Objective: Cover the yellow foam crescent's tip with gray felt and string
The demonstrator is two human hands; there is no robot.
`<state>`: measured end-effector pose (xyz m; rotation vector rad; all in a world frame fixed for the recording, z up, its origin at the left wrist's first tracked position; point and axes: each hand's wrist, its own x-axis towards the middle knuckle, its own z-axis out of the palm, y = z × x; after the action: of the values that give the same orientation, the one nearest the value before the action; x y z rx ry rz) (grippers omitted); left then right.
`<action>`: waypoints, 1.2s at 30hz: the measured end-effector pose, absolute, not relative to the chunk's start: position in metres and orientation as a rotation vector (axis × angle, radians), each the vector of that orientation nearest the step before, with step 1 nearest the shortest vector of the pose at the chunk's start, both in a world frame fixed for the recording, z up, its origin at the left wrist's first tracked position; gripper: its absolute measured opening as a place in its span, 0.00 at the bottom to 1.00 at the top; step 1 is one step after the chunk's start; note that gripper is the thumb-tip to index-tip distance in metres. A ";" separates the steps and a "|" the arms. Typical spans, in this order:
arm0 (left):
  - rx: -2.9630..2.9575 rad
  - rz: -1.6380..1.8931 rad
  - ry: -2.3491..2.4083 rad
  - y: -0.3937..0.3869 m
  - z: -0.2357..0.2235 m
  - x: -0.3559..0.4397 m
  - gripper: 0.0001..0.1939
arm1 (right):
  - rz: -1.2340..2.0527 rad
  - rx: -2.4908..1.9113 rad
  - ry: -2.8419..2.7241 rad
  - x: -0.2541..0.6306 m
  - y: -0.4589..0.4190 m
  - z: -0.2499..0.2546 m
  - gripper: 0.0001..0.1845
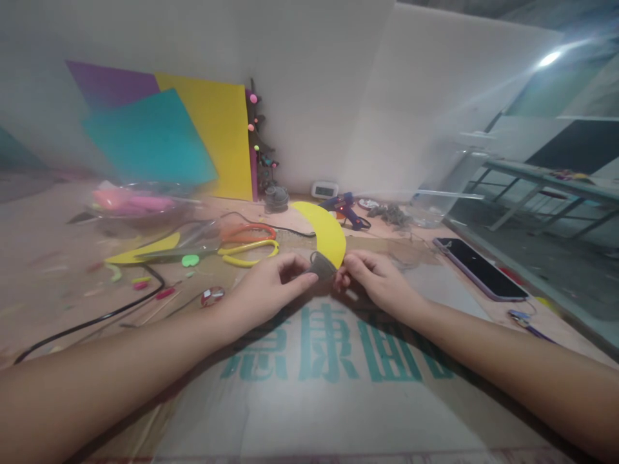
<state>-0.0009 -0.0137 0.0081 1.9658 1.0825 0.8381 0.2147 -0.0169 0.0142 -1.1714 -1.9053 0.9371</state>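
A yellow crescent (333, 233), flat like card or foam, stands up in front of me, its lower end covered by wrapped grey yarn (323, 265). My left hand (280, 277) is closed on that wrapped end, thumb in front and fingers behind. A small grey loop shows just above the thumb. At the right edge of the wrapping, my right hand (372, 277) is closed in a pinch on the yarn; the fingertips partly hide the strand. Below both hands lies a pale sheet (309, 412) with green printed characters.
Scissors (249, 252) with orange and yellow handles lie left, beside a yellow offcut (145, 250) and a black cable (97, 320). Behind are a glue gun (349, 207), a small clock (324, 189) and grey yarn (391, 215). A phone (481, 269) lies right, near the table edge.
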 end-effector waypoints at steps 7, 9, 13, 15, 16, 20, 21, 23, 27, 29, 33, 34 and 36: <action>1.889 0.923 1.078 -0.006 -0.001 -0.001 0.12 | 0.890 -1.177 -1.795 0.216 -0.013 0.011 0.18; 1.859 0.936 1.080 -0.004 -0.003 -0.001 0.12 | 0.838 -1.232 -1.783 0.215 -0.013 0.012 0.13; 1.833 0.971 1.082 -0.002 -0.006 -0.001 0.12 | 0.851 -1.255 -1.731 0.213 -0.012 0.011 0.07; 1.816 0.978 1.073 -0.002 -0.007 -0.002 0.12 | 0.847 -1.206 -1.717 0.213 -0.010 0.010 0.04; 1.809 0.975 1.070 -0.002 -0.007 -0.002 0.12 | 0.831 -1.173 -1.720 0.213 -0.009 0.009 0.03; 1.816 0.949 1.062 -0.002 -0.008 -0.002 0.13 | 0.727 -1.096 -1.786 0.215 -0.005 0.005 0.04; 1.822 0.946 1.062 -0.003 -0.008 -0.002 0.12 | 0.714 -1.096 -1.803 0.216 -0.006 0.004 0.03; 1.840 0.937 1.067 -0.003 -0.005 -0.001 0.12 | 0.716 -1.111 -1.834 0.217 -0.007 0.003 0.04; 1.912 0.922 1.078 -0.005 0.000 -0.001 0.11 | 0.759 -1.186 -1.865 0.217 -0.012 0.006 0.09; 1.944 0.929 1.084 -0.006 0.002 -0.001 0.10 | 0.744 -1.220 -1.885 0.216 -0.014 0.008 0.11; 1.980 0.922 1.133 -0.010 0.006 0.000 0.10 | 0.847 -1.275 -1.894 0.213 -0.018 0.013 0.12; 1.988 0.913 1.149 -0.012 0.007 0.000 0.10 | 0.884 -1.289 -1.883 0.212 -0.019 0.014 0.12; 2.010 0.890 1.170 -0.014 0.008 0.001 0.10 | 0.910 -1.306 -1.866 0.210 -0.021 0.015 0.11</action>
<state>0.0008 -0.0144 0.0084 2.0098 1.1703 0.8902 0.2101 -0.0207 0.0153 -1.3058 -1.8659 0.9103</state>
